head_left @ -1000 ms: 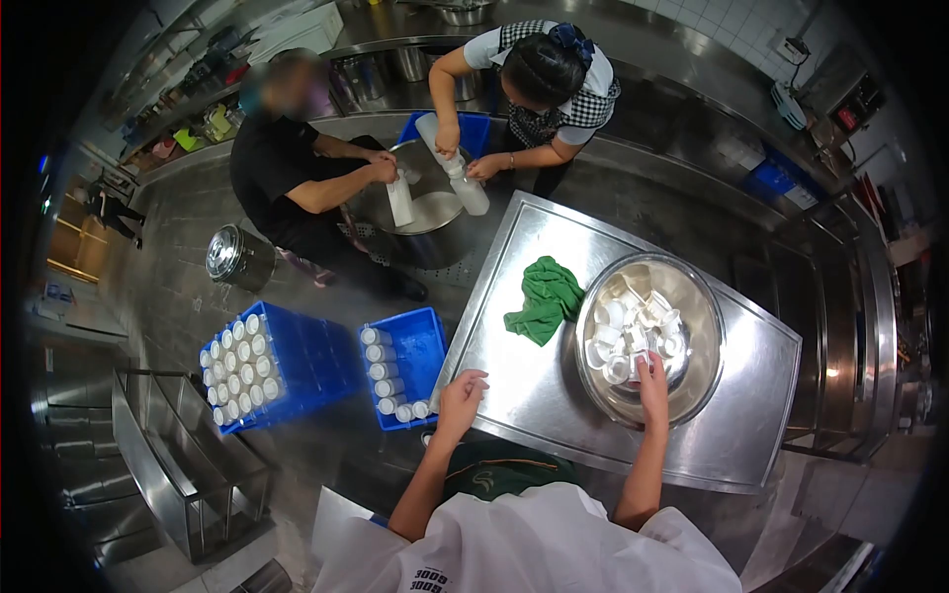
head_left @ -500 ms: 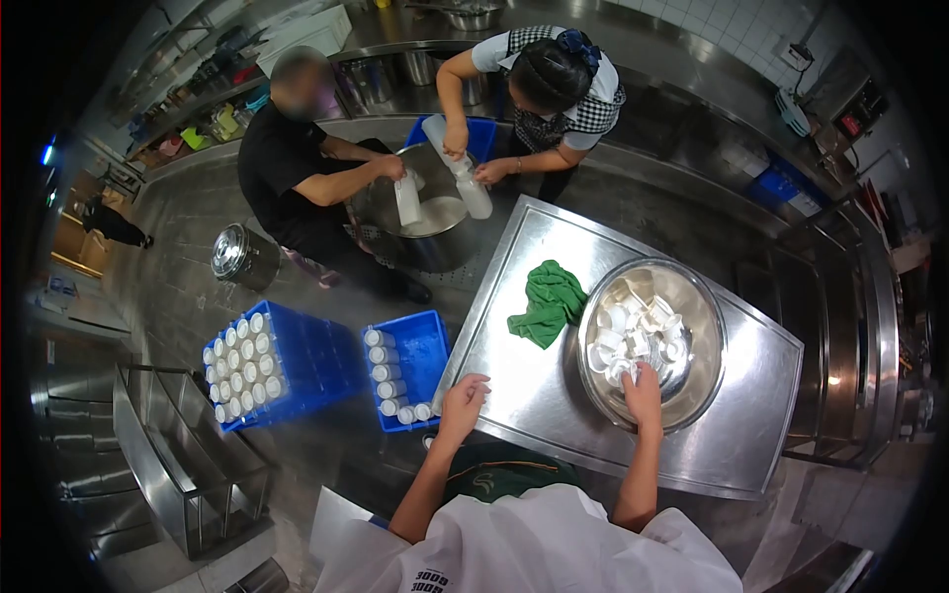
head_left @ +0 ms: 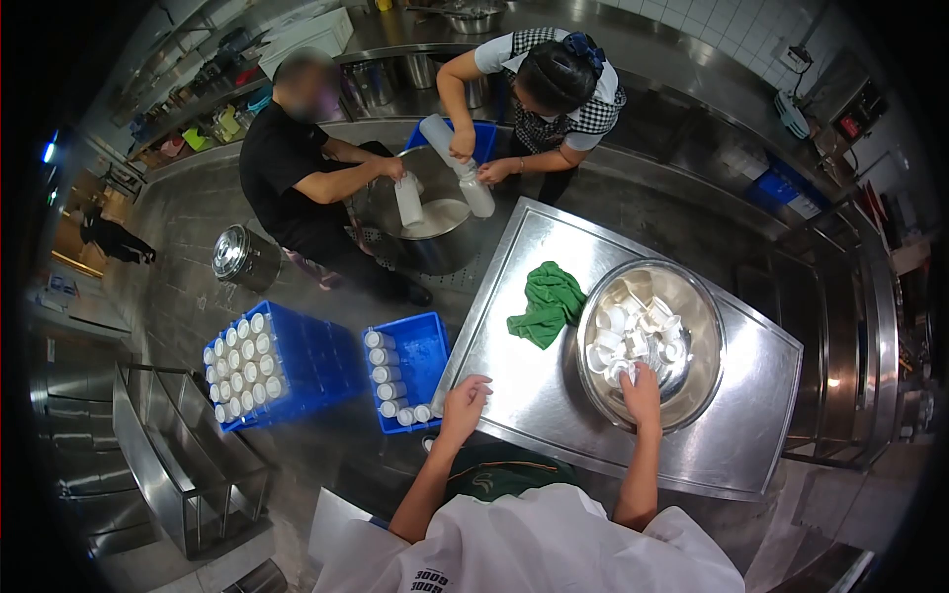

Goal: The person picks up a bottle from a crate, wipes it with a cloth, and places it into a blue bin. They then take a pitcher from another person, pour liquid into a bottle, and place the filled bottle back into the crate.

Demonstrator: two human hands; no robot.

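Note:
A large steel bowl point(head_left: 714, 296) on the metal table holds a heap of white plastic caps point(head_left: 647, 318). My right hand point(head_left: 643, 392) reaches over its near rim. Its fingers are closed on a white cap point(head_left: 617, 372) at the near side of the heap, and the fingertips partly cover it. At the table's left front edge hovers my left hand point(head_left: 465, 405), its fingers loosely bent and apart, with nothing visible in them. A crumpled green cloth point(head_left: 550, 304) lies on the table left of the bowl.
Left of the steel table point(head_left: 514, 371) stand a blue crate point(head_left: 420, 346) with several white-capped bottles point(head_left: 386, 373) and a fuller blue crate point(head_left: 316, 351). Beyond, two people work with bottles over a large steel pot point(head_left: 435, 252). A lidded pot point(head_left: 235, 255) stands on the floor.
My right hand has shifted very slightly within the bowl, staying at the same caps. My left hand stays almost in place. Across the room, the two people's hands and bottles have moved a little.

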